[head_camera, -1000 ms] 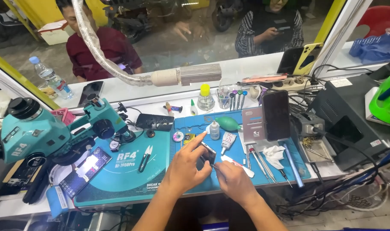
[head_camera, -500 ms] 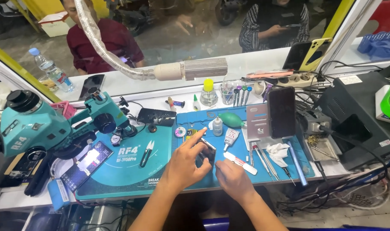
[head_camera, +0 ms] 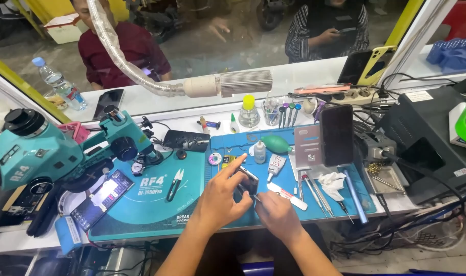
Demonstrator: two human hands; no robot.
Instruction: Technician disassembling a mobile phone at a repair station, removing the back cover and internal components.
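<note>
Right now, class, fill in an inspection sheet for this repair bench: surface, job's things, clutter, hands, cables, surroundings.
Surface: blue work mat on a white bench.
Job's things: small dark phone tilted up off the mat.
Clutter: teal microscope, small cutters, green air blower, glue tube, tweezers, crumpled tissue.
Hands: left hand has its grip on the phone; right hand works at its lower edge.
Cables: black tangle at right.
Surroundings: two people behind the window; water bottle on the counter.

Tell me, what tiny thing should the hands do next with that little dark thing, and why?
Probably keep it steady and ease the tool along its edge. The left hand pinches the small dark device above the blue mat, tilted up, and the right hand sits just under it, seemingly with a thin tool at its lower edge, though that part is hard to see.
</note>
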